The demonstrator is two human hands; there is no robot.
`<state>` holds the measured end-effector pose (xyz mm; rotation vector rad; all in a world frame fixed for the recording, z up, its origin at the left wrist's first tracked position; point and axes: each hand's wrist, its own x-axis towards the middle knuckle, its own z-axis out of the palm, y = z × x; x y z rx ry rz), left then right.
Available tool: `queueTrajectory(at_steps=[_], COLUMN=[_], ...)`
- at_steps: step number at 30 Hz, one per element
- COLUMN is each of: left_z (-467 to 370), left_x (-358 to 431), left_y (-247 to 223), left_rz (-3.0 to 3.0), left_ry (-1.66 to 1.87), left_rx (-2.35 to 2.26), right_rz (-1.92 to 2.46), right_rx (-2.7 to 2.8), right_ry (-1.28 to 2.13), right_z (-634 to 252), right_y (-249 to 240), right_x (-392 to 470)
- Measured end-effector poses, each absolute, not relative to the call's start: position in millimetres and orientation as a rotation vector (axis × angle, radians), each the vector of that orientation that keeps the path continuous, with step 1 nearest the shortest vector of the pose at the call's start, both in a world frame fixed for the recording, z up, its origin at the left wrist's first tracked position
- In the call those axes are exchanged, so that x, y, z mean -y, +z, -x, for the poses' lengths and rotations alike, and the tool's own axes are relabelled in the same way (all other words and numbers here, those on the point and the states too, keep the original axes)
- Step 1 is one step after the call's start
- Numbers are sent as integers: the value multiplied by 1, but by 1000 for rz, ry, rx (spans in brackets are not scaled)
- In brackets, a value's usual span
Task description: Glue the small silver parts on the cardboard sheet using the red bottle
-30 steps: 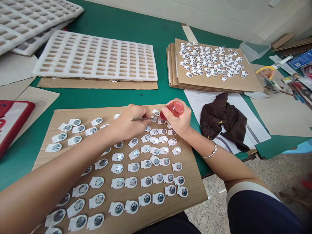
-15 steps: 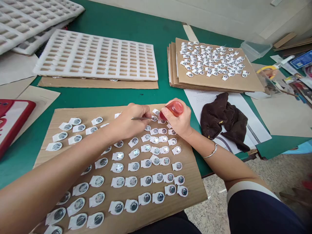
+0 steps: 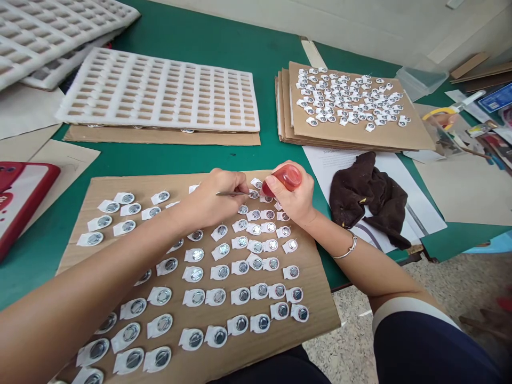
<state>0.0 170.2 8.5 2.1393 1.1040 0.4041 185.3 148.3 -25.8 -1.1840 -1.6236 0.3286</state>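
Note:
A pair of thin metal tweezers (image 3: 226,193) is pinched in my left hand (image 3: 214,200), over the far part of a cardboard sheet (image 3: 184,349). My right hand (image 3: 298,200) is wrapped round a small red squeeze bottle (image 3: 288,177), which tilts down toward the sheet close to my left fingertips. Between the two hands lies a small white tab with a round metallic disc (image 3: 253,194). Many similar tabs, such as one near the front edge (image 3: 216,336), are spread in rough rows over the sheet. The bottle's tip is hidden by the fingers.
Behind the sheet stands a white slotted foam tray (image 3: 160,90) on cardboard; more foam trays (image 3: 52,37) are stacked left. Back right is a cardboard stack (image 3: 400,136) covered with tabs. A dark brown cloth (image 3: 366,194) lies on papers. A red-cased phone (image 3: 30,197) is at left.
Both hands stay almost in place, still holding the tweezers and the red bottle. The whole view shifts very slightly.

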Motion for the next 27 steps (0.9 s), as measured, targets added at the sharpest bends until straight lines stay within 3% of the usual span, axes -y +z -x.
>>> queueTrajectory(at_steps=[27], left_z=[0], left_x=[-169], left_y=[6], left_rz=[-2121], left_ry=[436], left_rx=[-1111], right_rz=[1197], right_rx=[1659], right_ry=[294], right_z=[-182], right_y=[-28], right_x=[-147])
